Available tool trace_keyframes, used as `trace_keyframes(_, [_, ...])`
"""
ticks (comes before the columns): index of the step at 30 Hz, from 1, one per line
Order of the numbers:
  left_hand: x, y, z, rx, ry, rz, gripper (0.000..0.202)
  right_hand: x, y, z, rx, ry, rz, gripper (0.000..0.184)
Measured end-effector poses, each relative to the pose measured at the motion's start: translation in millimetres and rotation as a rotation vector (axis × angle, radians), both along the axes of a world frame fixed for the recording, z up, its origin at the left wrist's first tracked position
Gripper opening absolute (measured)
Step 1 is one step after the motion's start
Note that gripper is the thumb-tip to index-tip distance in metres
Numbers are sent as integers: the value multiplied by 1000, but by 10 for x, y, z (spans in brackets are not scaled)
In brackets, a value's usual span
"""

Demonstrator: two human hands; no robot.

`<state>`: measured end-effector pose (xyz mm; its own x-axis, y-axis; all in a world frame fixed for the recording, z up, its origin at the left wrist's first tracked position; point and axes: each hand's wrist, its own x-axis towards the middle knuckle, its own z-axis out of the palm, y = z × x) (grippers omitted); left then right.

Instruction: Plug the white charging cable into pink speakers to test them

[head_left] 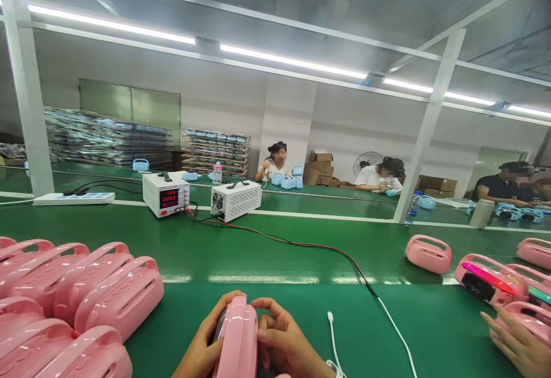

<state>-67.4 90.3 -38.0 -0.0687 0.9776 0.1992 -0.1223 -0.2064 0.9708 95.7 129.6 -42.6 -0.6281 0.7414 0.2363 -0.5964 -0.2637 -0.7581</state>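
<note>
While the left hand (201, 344) and the right hand (284, 344) close on it from either side, a pink speaker (237, 338) stands on edge between them at the near rim of the green table (258, 249). The left fingers curl over its dark face and the right fingers press the other side, so both hands hold it. Just right of the right hand lies a white cable (333, 332) with its plug end free on the table. A heap of pink speakers (86, 297) crowds the near left corner, touching one another. At the far right edge another person's hand (519, 344) rests by a second cluster of pink units, one of them, a lit speaker (486, 277), showing a coloured strip. A single pink unit (428, 253) sits apart, further back. A red and black lead (301, 245) runs across the table to a power supply (166, 194) with red digits, beside a white fan-vented box (236, 200); a power strip (74, 198) lies to their left. Beyond, seated workers handle blue speakers (288, 181) at another table, with stacked trays (215, 151) and cardboard boxes (321, 171) against the wall.
</note>
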Motion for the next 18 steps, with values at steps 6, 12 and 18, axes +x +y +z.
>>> trace_keyframes(6, [-64, 53, -47, -9, 6, -2, 57, 18, -12, 35, -13, -81, -46, 55])
trace_keyframes(12, [-252, 198, -135, -77, 99, -65, 68, 296, 9, 427, 215, -593, -314, 54])
trace_keyframes(18, [-135, 75, 88, -140, 47, -18, 70, 1496, 97, 914, 345, -963, -915, 25])
